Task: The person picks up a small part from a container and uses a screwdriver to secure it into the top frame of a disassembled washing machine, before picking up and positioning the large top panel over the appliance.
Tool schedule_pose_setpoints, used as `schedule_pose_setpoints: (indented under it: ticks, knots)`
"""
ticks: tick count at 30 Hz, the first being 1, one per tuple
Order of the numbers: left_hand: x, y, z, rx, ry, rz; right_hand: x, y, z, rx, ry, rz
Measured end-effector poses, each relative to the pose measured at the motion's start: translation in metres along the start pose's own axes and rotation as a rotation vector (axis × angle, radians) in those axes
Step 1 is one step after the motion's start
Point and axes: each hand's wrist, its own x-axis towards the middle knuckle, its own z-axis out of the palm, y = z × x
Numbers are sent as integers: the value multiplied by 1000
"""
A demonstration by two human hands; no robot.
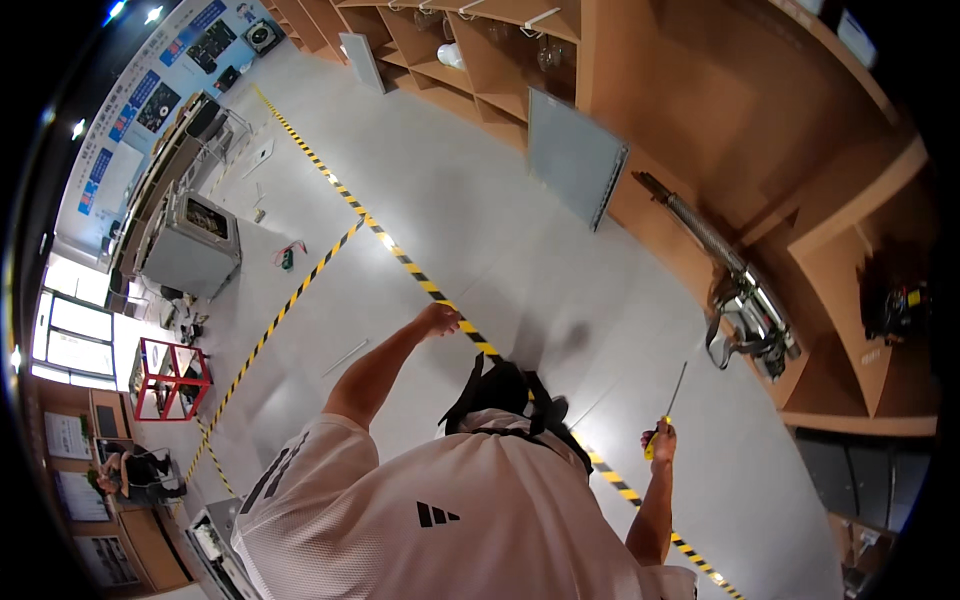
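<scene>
I see my left hand in the middle of the view, held out over the floor beside the yellow-and-black tape. Its fingers are loosely bent and apart, with nothing visible in them. My right hand grips a screwdriver at the lower right, its yellow handle in my fingers and its long, thin metal shaft pointing up. Below the hands are my white shirt and dark trousers.
Wooden shelving runs along the right, with a grey panel and a metal machine. At left stand a grey appliance, a red-framed rack and a seated person. A small green device lies on the floor.
</scene>
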Motion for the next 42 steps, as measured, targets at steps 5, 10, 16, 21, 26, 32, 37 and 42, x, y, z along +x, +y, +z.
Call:
schedule_pose_setpoints:
  ticks: [5, 10, 16, 21, 26, 32, 37, 42]
  knots:
    - [122, 63, 2, 11, -59, -46, 85, -70, 8, -119, -28, -81]
    - [283, 165, 32, -171, -99, -54, 144, 48, -59, -707, -70, 201]
    - [383, 321, 27, -273, -131, 95, 101, -58, 15, -486, -4, 578]
    - [469, 408, 34, -431, -77, 96, 174, -184, 47, -496, -28, 495]
    - [552, 452, 80, -434, 72, -41, 250, -326, 53, -581, -20, 380]
    - [617, 495, 113, -526, 321, -211, 318, -440, 25, -400, 266, 374]
    - [657, 491, 127, -648, 481, -172, 362, -418, -49, -711, 224, 488]
    - [662, 491, 119, -700, 530, -184, 370, -412, -51, -1068, -112, 350]
